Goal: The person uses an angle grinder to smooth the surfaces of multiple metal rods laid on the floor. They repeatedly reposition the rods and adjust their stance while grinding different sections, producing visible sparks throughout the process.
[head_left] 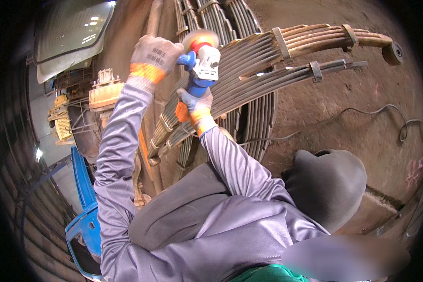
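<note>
My right hand [196,109], in a grey and orange work glove, is wrapped round the blue body of an angle grinder [206,66]. The grinder has a silver head and a blue side handle [187,60]. Its round disc [201,39] is blurred as if spinning, with a red-orange centre, and lies over the edge of a stack of leaf springs [254,54]; contact cannot be made out. To the left, my gloved left hand [156,57] is closed in a fist. A rusty pipe [155,18] comes out of its far side; the fingertips are hidden.
More leaf springs [263,122] lie crosswise underneath. A dark cable [348,112] snakes over the brown floor at right. My bent knees [326,185] frame the near side. At left are a rusty hub-like part [105,91], a blue panel [82,174] and a glass sheet [73,30].
</note>
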A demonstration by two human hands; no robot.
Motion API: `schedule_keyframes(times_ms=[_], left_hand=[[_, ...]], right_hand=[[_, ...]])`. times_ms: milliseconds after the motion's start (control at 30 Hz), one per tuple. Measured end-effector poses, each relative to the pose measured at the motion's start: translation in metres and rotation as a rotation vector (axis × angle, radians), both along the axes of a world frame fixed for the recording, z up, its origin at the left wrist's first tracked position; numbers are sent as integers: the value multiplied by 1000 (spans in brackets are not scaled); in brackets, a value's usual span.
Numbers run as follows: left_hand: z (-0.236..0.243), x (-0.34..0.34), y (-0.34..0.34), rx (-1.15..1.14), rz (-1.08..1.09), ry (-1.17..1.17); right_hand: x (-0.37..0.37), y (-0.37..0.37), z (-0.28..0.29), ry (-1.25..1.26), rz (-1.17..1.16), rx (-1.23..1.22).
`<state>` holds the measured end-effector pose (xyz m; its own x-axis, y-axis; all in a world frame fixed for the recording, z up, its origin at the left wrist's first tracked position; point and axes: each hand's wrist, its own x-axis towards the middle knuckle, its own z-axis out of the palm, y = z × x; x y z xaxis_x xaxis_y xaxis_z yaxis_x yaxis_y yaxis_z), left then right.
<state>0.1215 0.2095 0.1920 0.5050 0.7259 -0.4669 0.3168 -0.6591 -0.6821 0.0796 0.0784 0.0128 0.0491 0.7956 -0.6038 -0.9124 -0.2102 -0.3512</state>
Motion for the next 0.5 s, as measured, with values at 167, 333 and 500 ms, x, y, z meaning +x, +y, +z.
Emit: schedule_keyframes(times_ms=[167, 333, 500], left_hand=[[5, -9, -5, -33, -14, 9], [7, -40, -16, -22, 80, 23], [3, -38, -10, -47, 38, -17]], right_hand=[[-11, -8, 3, -5, -17, -17], [-18, -21, 15, -48, 60, -30], [-24, -13, 11, -7, -35, -30]])
